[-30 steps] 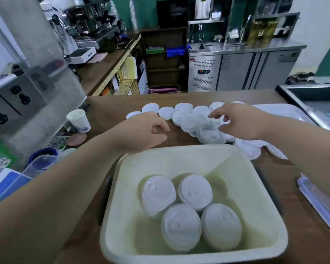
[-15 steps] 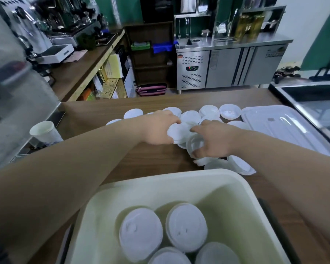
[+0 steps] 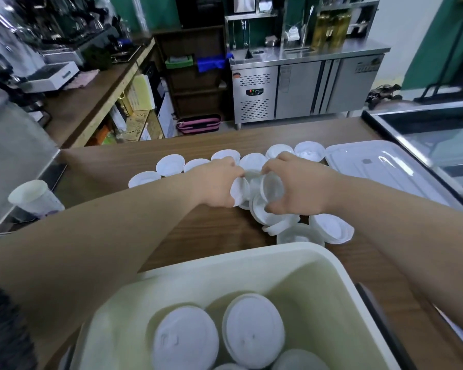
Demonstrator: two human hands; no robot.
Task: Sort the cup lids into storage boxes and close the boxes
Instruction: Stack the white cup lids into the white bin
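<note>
At the left edge of the frame a paper cup stands upright on the wooden worktop; the print on it is too blurred to read. Right of it, a row of lids lies flat along the far side of the worktop, running toward the middle of the frame.

The left hand reaches in at the centre of the frame, fingers curled, pinching a tilted lid by its rim. Just beside it the right hand curls its fingers and thumb round a hollow lid, held on edge with its open side toward the camera. The two hands nearly meet over the thickest part of the pile, and the two held lids are touching or almost so. Under and just right of the right hand, loose lids overlap one another, the nearest ones just beside the far rim of the storage box.

This cream box fills the bottom centre of the frame, open, with stacked lids inside it, dome side up. Bare worktop shows between the left forearm and the cup.

At the upper right a clear box cover lies flat, next to the end of the row. A glass case bounds the worktop at the right edge. The label on the steel cabinet behind cannot be read.
</note>
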